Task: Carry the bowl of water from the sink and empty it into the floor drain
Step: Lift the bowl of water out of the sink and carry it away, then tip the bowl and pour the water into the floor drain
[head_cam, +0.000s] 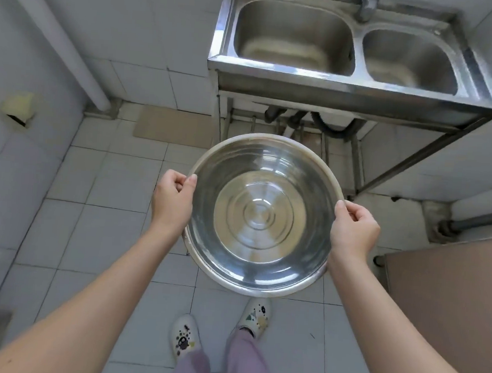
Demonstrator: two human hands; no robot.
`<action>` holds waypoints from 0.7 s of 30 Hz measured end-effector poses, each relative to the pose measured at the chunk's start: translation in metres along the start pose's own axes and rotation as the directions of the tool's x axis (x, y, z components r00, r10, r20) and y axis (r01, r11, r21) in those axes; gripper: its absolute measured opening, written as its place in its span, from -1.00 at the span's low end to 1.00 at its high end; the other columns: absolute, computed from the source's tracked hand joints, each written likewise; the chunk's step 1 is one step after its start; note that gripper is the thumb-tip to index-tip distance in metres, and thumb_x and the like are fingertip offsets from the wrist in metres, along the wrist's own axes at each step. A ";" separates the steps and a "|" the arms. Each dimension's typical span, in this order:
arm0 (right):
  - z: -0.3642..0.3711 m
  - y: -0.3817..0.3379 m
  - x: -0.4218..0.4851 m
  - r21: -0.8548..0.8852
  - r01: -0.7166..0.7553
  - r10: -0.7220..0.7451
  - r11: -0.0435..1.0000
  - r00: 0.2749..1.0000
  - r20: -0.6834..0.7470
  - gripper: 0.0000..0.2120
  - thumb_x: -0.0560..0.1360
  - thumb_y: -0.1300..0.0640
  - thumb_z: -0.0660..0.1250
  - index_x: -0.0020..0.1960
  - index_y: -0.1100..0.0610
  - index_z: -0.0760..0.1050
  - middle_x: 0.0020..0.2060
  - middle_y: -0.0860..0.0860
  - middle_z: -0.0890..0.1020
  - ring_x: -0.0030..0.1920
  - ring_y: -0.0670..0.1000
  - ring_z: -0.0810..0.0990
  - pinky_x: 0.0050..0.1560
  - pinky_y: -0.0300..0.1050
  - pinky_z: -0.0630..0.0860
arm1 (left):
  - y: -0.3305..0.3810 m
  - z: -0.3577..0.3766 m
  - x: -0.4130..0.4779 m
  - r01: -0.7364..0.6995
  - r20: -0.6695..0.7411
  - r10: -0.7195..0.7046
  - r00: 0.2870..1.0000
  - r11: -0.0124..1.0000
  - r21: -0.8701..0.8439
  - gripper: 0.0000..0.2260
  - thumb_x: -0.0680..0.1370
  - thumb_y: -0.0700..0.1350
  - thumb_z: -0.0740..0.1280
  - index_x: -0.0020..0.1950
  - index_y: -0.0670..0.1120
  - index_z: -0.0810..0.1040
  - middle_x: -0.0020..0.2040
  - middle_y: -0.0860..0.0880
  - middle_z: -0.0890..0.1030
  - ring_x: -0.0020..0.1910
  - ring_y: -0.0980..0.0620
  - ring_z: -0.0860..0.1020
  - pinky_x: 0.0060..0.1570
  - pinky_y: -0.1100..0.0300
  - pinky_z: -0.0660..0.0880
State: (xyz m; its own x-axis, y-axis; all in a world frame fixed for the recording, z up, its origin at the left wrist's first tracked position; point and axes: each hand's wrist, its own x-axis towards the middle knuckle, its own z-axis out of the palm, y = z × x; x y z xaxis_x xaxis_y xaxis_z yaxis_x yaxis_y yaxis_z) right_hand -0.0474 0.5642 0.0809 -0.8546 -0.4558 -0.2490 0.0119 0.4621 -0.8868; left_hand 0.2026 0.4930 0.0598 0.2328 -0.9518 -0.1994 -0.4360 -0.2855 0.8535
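Head cam: steel bowl (261,213) held level over floor tiles (117,183), just in front of sink (348,85). L hand (172,201) & R hand (354,229) each pinch rim, opposite sides. Water barely visible; drain not in view. Rec: keep level, walk slow.

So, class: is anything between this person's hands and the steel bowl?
No. The left hand and right hand already grip opposite sides of the steel bowl's rim, held above the tiled floor. No floor drain is visible.
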 end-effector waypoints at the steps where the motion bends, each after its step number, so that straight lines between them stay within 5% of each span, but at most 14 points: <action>1: 0.002 0.006 -0.007 -0.004 -0.006 0.006 1.000 1.000 -0.003 -0.91 0.53 0.16 0.30 -0.05 0.15 0.57 -0.31 -0.10 0.55 -0.31 -0.15 0.48 -0.23 -0.31 0.42 | -0.007 -0.004 -0.001 0.007 0.007 -0.007 1.000 1.000 0.004 -0.78 0.56 0.00 0.24 -0.13 -0.15 0.44 -0.28 -0.02 0.44 -0.31 0.01 0.39 -0.27 0.12 0.36; 21: 0.061 0.156 -0.035 -0.061 -0.087 0.093 0.994 0.990 0.109 -0.94 0.58 0.15 0.27 -0.03 0.10 0.52 -0.26 -0.04 0.53 -0.25 -0.06 0.48 -0.23 -0.27 0.42 | -0.160 0.007 0.003 0.128 0.036 -0.138 0.990 0.971 0.203 -0.74 0.57 0.04 0.20 -0.10 -0.16 0.44 -0.27 -0.05 0.48 -0.27 -0.05 0.43 -0.29 0.10 0.36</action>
State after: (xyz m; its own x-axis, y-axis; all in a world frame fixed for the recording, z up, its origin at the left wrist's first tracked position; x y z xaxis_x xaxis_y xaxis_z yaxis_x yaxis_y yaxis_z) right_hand 0.0162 0.6061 -0.0718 -0.7880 -0.4909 -0.3716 0.0546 0.5455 -0.8364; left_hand 0.2668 0.5349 -0.0809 0.2596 -0.9067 -0.3325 -0.5698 -0.4218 0.7053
